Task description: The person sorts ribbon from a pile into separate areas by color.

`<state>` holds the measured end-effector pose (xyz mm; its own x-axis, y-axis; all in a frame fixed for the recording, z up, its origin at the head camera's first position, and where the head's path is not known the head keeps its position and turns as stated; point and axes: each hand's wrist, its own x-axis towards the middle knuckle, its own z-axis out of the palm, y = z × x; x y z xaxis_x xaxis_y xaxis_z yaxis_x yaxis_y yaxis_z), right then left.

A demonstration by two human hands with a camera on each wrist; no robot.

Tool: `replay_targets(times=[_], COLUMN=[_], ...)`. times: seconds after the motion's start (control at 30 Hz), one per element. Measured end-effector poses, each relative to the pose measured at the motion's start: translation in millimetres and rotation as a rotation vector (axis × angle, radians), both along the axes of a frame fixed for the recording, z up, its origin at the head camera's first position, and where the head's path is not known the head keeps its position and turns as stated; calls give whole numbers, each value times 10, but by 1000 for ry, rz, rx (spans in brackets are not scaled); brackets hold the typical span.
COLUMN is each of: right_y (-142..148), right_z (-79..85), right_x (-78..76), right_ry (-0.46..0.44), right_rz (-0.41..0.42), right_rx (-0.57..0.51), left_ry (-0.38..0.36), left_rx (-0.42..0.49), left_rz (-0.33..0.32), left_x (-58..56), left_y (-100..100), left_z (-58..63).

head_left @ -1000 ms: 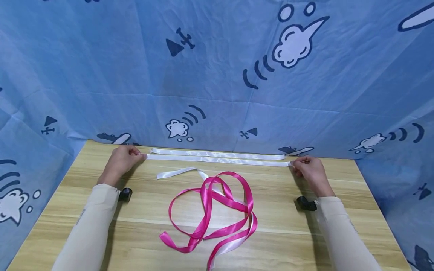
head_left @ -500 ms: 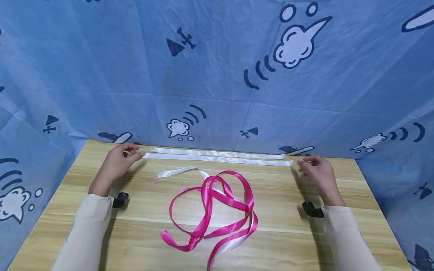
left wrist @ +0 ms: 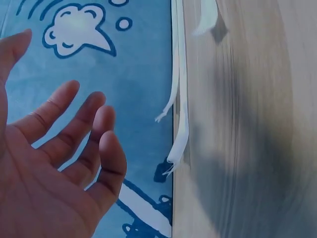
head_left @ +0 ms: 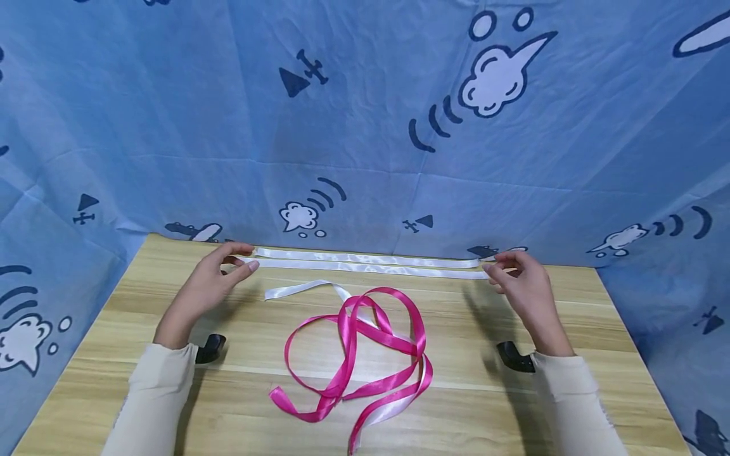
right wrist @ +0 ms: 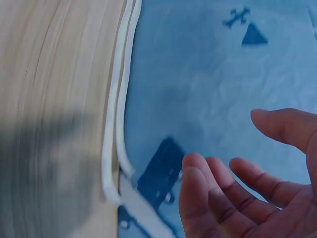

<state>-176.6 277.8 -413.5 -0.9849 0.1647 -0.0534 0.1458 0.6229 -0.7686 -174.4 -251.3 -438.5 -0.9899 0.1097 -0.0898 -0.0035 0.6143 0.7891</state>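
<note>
Two white satin ribbons lie straight and parallel along the table's back edge: a back ribbon [head_left: 365, 259] and a front ribbon [head_left: 365, 268]. Over their left ends hovers my left hand [head_left: 211, 278], its fingers loosely bent and holding nothing. My right hand [head_left: 525, 285] is above the right ends, likewise with nothing in it; the right wrist view shows thumb and fingers apart. Nearer to me lies a loose tangle of pink ribbon [head_left: 419, 316], with a white ribbon [head_left: 296, 290] running through it.
A blue printed cloth [head_left: 353, 126] hangs right behind the wooden table [head_left: 239, 392] and down both sides. Black wrist cameras [head_left: 212, 348] stick out inward from the cream sleeves [head_left: 151, 399].
Both hands have let go of the front white ribbon's ends. They drew outward, then came back inward, raised above the ends. The ribbons stay in place.
</note>
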Motion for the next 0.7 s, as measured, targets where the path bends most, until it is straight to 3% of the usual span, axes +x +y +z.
replay_targets(times=[0.27,0.7], right_y=[-363,-1030], right_z=[76,170], right_x=[19,-121], right_ry=[69,31], right_rz=[132,345], right_rx=[90,141], left_ry=[-8,-14], left_rx=[80,137], left_rz=[-58,-145], left_x=[49,34], left_y=[82,308], left_z=[-29,-174])
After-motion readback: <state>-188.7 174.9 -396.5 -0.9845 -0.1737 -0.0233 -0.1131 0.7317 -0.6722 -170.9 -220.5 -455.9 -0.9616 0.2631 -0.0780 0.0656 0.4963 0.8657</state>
